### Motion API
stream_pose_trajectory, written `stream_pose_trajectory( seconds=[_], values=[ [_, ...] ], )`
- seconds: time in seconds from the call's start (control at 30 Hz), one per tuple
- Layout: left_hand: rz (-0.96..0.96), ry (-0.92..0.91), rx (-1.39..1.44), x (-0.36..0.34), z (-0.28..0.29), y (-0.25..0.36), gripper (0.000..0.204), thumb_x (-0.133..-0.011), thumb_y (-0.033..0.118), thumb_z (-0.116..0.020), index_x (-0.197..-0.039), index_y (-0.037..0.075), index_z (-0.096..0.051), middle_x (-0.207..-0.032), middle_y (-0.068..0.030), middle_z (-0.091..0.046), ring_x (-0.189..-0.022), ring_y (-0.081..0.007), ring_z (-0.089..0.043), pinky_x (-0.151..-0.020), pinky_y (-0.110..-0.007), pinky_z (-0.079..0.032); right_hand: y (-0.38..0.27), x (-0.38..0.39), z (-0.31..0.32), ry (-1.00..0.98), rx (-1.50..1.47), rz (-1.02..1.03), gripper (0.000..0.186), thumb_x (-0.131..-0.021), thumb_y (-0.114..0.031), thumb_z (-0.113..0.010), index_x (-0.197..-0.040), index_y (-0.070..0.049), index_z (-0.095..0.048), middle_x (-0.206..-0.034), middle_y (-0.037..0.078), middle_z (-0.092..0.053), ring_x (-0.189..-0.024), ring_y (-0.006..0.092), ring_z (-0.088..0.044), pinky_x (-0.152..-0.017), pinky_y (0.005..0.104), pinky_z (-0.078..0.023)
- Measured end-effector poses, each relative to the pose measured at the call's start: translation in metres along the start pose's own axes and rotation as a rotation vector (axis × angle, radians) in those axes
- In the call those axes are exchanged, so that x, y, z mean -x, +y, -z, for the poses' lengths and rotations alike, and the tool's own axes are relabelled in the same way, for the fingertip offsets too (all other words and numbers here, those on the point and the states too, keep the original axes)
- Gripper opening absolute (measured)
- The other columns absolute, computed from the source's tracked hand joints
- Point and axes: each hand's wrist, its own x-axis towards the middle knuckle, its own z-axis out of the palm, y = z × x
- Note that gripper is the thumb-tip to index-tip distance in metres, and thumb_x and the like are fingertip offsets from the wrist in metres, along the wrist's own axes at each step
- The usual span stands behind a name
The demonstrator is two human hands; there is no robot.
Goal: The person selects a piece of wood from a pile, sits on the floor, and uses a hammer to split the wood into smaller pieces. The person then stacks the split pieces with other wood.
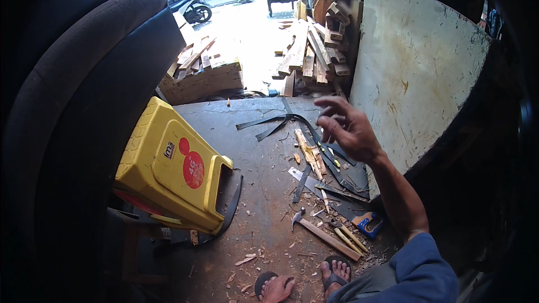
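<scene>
My right hand is raised over the floor on the right, with nothing in it. Its fingers are loosely bent and apart, slightly blurred. At the bottom edge, my left hand hangs low in front of one dark sandal, fingers partly visible and slightly apart, apparently holding nothing. Below my right hand lie a split piece of light wood and dark straps. Nearer to me are a hand saw with a blue handle, a claw hammer and pincers with yellowish handles.
A yellow plastic stool lies on its side at left, beside large dark padded furniture. Wood offcuts are piled at the far doorway. A pale board leans at right. Wood chips litter the floor; a motorbike stands outside.
</scene>
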Motion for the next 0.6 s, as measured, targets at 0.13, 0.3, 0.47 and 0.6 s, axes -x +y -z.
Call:
stream_pose_trajectory(
  seconds=[0.13,0.3,0.47,0.6],
  values=[
    [-0.135,0.164,0.041,-0.006,-0.020,-0.007,0.038,-0.094,0.044,-0.062,-0.119,0.017,-0.072,-0.115,-0.0129,-0.071,-0.113,-0.0352,-0.064,-0.100,-0.049,-0.047,0.074,0.120,-0.015,-0.429,0.262,-0.297,0.032,-0.099,-0.026,-0.063,-0.123,-0.005,-0.067,-0.100,0.014,-0.076,-0.092,0.0223,-0.074,-0.083,0.0352,-0.056],
    [-0.142,0.335,0.049,-0.011,-0.014,-0.004,0.028,-0.091,0.037,-0.063,-0.104,0.015,-0.074,-0.100,-0.0114,-0.073,-0.095,-0.0332,-0.070,-0.086,-0.045,-0.054,0.087,0.237,-0.039,-0.272,0.137,-0.778,0.031,-0.098,-0.024,-0.060,-0.121,-0.006,-0.069,-0.096,0.011,-0.075,-0.087,0.0183,-0.072,-0.079,0.0328,-0.055],
    [-0.237,0.490,-0.055,-0.013,-0.018,0.000,0.021,-0.088,0.031,-0.065,-0.086,0.012,-0.072,-0.082,-0.0100,-0.072,-0.077,-0.0339,-0.070,-0.070,-0.045,-0.054,0.095,0.308,-0.052,-1.093,-0.005,-1.212,0.047,-0.102,-0.048,-0.052,-0.125,-0.011,-0.068,-0.092,0.007,-0.073,-0.088,0.0192,-0.069,-0.084,0.0341,-0.052],
    [-0.317,0.509,-0.011,-0.021,-0.026,-0.008,0.018,-0.089,0.026,-0.064,-0.083,0.009,-0.068,-0.079,-0.0121,-0.068,-0.073,-0.0355,-0.067,-0.065,-0.045,-0.051,0.122,0.395,-0.108,-1.234,0.459,-0.818,0.079,-0.096,-0.069,-0.041,-0.148,-0.010,-0.038,-0.147,0.028,-0.034,-0.133,0.0465,-0.037,-0.112,0.0492,-0.031]
  ],
)
